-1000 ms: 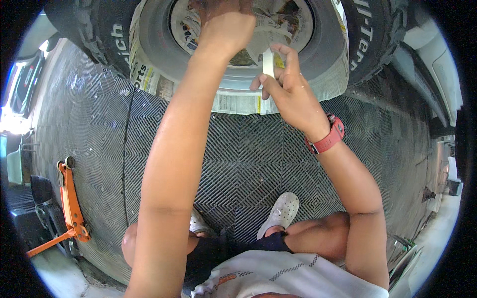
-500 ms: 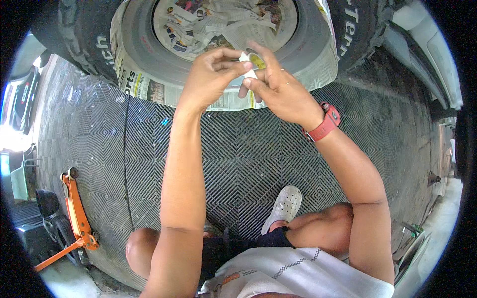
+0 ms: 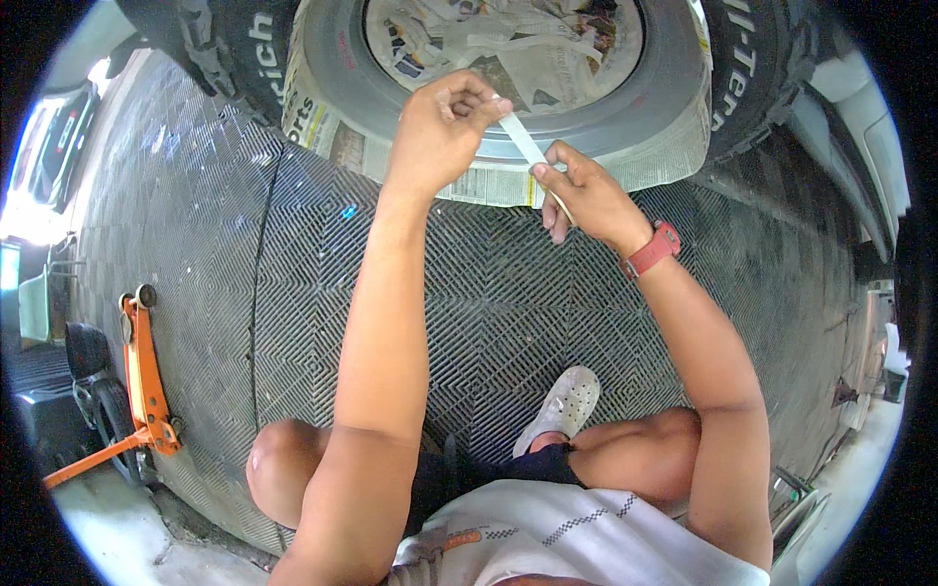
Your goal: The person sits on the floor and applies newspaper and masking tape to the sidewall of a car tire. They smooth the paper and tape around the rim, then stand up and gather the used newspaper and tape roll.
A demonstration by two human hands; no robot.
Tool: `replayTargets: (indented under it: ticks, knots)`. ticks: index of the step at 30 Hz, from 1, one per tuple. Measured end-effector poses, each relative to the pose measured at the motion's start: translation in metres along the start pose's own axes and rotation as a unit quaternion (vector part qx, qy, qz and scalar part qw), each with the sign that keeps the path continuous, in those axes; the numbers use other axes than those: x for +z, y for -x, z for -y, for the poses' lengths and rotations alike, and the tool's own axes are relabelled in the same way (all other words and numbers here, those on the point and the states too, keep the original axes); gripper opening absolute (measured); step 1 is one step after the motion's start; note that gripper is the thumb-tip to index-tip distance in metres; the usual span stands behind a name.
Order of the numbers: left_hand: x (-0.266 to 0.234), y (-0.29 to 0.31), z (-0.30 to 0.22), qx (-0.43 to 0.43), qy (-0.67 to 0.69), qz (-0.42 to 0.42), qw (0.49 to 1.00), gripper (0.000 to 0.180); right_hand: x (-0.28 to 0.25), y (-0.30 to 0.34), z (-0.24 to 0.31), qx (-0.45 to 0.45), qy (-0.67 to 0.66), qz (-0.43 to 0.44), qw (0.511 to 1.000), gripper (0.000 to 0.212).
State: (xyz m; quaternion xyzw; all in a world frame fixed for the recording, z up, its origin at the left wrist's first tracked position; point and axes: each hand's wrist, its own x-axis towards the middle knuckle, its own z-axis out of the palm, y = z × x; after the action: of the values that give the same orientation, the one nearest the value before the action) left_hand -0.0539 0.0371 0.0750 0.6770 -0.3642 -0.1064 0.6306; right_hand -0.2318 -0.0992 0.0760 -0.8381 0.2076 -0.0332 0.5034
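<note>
A pale strip of masking tape point(image 3: 524, 140) is stretched between my two hands, in front of the wheel. My left hand point(image 3: 440, 132) pinches its upper end between thumb and fingertips. Closed on the lower end is my right hand point(image 3: 596, 200), with the tape roll mostly hidden edge-on among its fingers. Behind the tape stands a grey wheel rim point(image 3: 337, 83), its middle covered with newspaper point(image 3: 489, 49). More newspaper point(image 3: 625, 176) lies around the rim's outer edge, over the tyre point(image 3: 767, 73).
Ribbed dark floor mats point(image 3: 489, 293) lie between me and the wheel. An orange floor jack point(image 3: 147, 381) stands at the left, beside black equipment point(image 3: 54, 415). Vehicle bodywork point(image 3: 855, 146) rises at the upper right. My shoe point(image 3: 567, 405) rests on the mat.
My hands have drawn apart, the right one moving down and right, so a length of tape now spans between them. The view has shifted, and the wheel sits farther right and higher.
</note>
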Motion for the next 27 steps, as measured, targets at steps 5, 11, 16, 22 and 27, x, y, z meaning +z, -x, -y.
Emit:
replayTargets:
  ticks: [5,11,16,22,27]
  knots:
    - [-0.012,0.003,0.045,-0.124,0.02,-0.318,0.94,0.022,0.032,0.017,0.01,-0.343,0.275,-0.175,0.881,0.017]
    - [-0.013,0.007,0.062,0.004,0.067,-0.212,0.975,0.025,0.033,-0.023,0.047,-0.298,0.253,-0.281,0.877,0.049]
    - [-0.014,0.001,0.057,-0.025,0.302,-0.045,0.952,0.028,0.031,-0.076,0.08,-0.313,0.382,-0.254,0.832,0.057]
    - [-0.033,-0.006,0.073,-0.065,0.464,-0.087,0.879,0.029,0.037,-0.097,0.104,-0.22,0.318,-0.158,0.908,0.037]
    - [-0.029,-0.011,0.091,-0.108,0.543,-0.181,0.813,0.025,0.053,-0.114,0.117,-0.291,0.443,-0.224,0.818,0.029]
